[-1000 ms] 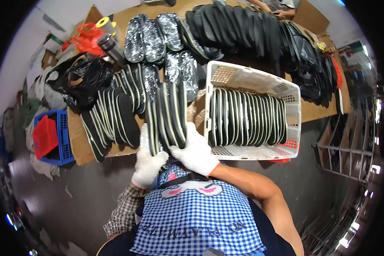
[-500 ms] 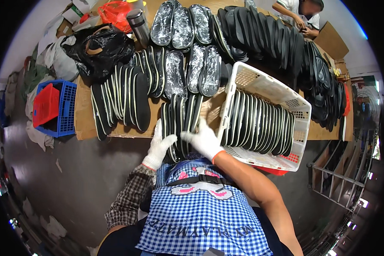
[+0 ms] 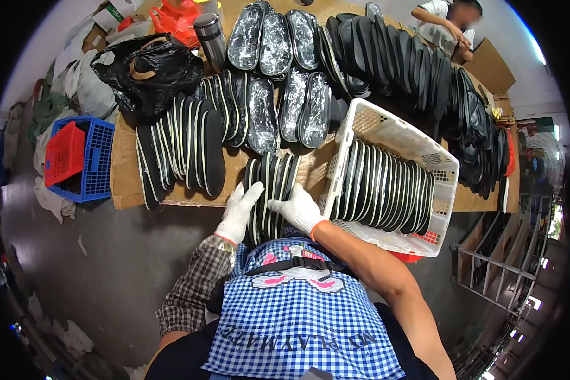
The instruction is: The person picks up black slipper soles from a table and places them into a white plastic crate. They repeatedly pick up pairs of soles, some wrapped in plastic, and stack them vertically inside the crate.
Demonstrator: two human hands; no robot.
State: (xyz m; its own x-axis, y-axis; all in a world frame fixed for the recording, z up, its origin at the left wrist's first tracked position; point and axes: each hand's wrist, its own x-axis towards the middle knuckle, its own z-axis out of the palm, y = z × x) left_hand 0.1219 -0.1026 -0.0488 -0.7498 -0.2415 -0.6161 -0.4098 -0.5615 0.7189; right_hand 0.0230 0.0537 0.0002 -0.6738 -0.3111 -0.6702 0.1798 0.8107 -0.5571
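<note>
Both my hands wear white knitted gloves. Between them, at the table's front edge just above my apron, stands a bundle of several black shoe soles (image 3: 272, 196) with cream edges, on their sides. My left hand (image 3: 239, 212) presses the bundle's left side, thumb across the near faces. My right hand (image 3: 299, 209) closes on its right side, thumb pointing inward. The fingers behind the soles are partly hidden. Right of my right hand, a white plastic basket (image 3: 418, 140) stands tilted, holding a tight row of similar soles (image 3: 383, 187).
More soles (image 3: 180, 149) stand in a row at the left. Shiny film-topped soles (image 3: 263, 111) lie beyond, with black soles (image 3: 399, 63) heaped farther right. A steel flask (image 3: 210, 39), black plastic bag (image 3: 149, 73) and blue crate (image 3: 98, 158) sit left. Another person (image 3: 449, 28) works at the far right.
The held bundle has come slightly nearer to me. My left hand has slid up along its side, and the soles stand closer together.
</note>
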